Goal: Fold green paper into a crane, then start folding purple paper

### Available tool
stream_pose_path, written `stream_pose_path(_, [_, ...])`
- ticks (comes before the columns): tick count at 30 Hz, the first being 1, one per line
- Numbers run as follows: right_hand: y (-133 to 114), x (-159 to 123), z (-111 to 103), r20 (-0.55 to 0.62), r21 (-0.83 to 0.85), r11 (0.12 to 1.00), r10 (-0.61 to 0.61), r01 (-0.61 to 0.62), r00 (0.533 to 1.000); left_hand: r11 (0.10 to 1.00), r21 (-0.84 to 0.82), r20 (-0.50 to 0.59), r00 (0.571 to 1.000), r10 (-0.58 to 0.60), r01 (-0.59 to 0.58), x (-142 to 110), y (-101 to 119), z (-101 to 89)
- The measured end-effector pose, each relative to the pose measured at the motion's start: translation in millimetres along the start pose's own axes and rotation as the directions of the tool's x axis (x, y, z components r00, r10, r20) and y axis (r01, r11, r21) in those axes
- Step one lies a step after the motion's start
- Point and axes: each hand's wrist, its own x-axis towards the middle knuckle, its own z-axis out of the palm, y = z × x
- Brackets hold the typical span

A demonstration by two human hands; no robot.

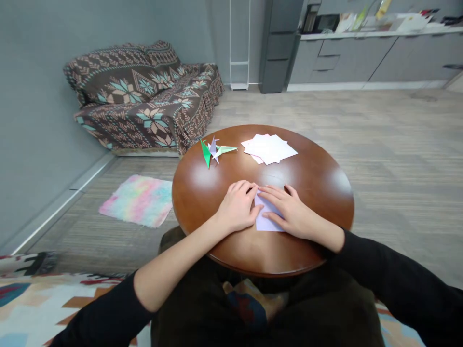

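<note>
A pale lilac sheet of paper [266, 220] lies folded on the round brown table [318, 178] in front of me. My left hand [238, 206] rests on its left edge with fingers curled down onto the paper. My right hand [289, 212] lies flat across the sheet, fingers stretched towards the left hand, pressing it down. Both sets of fingertips meet at the paper's top left corner. Further back stand folded paper figures in green [206, 153], lilac [213, 148] and light green [227, 149]. A loose stack of white and pinkish sheets [269, 147] lies at the table's far side.
A sofa under a patterned brown blanket [144, 96] stands at the back left against the grey wall. A pastel fluffy mat [139, 200] lies on the floor left of the table. Grey cabinets [347, 58] line the far wall. A patterned rug [43, 299] lies under me.
</note>
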Motion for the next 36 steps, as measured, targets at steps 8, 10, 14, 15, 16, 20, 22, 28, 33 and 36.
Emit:
stream_pose_path(8, [1.2, -1.6, 1.4, 0.0, 0.0, 1.0, -0.019, 0.019, 1.0, 1.0, -0.031, -0.003, 1.0, 0.003, -0.003, -0.4, 1.5, -1.5])
stream_pose_path(10, [1.4, 0.9, -1.6, -0.007, -0.027, 0.999, -0.039, 0.039, 0.999, 0.999, -0.041, -0.004, 1.0, 0.003, -0.003, -0.3, 1.2, -2.1])
stream_pose_path(14, [1.2, 7.3, -9.5, 0.002, -0.069, 0.992, -0.106, 0.106, 0.994, 0.999, -0.047, -0.002, 1.0, -0.012, 0.012, 0.0, 0.4, -2.2])
stream_pose_path(15, [1.0, 8.2, -10.7, 0.004, -0.072, 0.99, -0.118, 0.118, 0.993, 0.999, -0.043, -0.002, 1.0, -0.019, 0.019, 0.0, 0.4, -2.0])
stream_pose_path(16, [0.9, 8.6, -11.2, 0.004, -0.074, 0.989, -0.125, 0.125, 0.992, 0.999, -0.037, -0.002, 1.0, -0.026, 0.026, 0.0, 0.5, -1.7])
stream_pose_path(20, [0.6, 8.1, -9.1, -0.011, -0.079, 0.989, -0.122, 0.121, 0.992, 0.999, -0.002, 0.001, 0.999, -0.053, 0.053, -0.6, 2.7, -1.2])
stream_pose_path(22, [1.0, 8.8, -8.4, -0.009, -0.085, 0.99, -0.116, 0.115, 0.993, 0.997, 0.026, 0.007, 0.998, -0.066, 0.066, -0.9, 4.2, -1.9])
stream_pose_path(28, [5.2, 16.5, -13.3, 0.029, -0.099, 0.985, -0.14, 0.142, 0.99, 0.994, 0.078, 0.031, 0.997, -0.075, 0.073, -0.2, 6.6, -5.7])
stream_pose_path(33, [9.4, 14.8, -18.8, 0.006, -0.113, 0.979, -0.169, 0.168, 0.986, 0.988, 0.137, 0.049, 0.996, -0.075, 0.068, 1.1, 8.7, -8.5])
stream_pose_path(36, [10.4, 6.8, -22.7, 0.009, -0.118, 0.978, -0.174, 0.174, 0.985, 0.983, 0.17, 0.057, 0.996, -0.075, 0.064, 1.4, 9.7, -9.9])
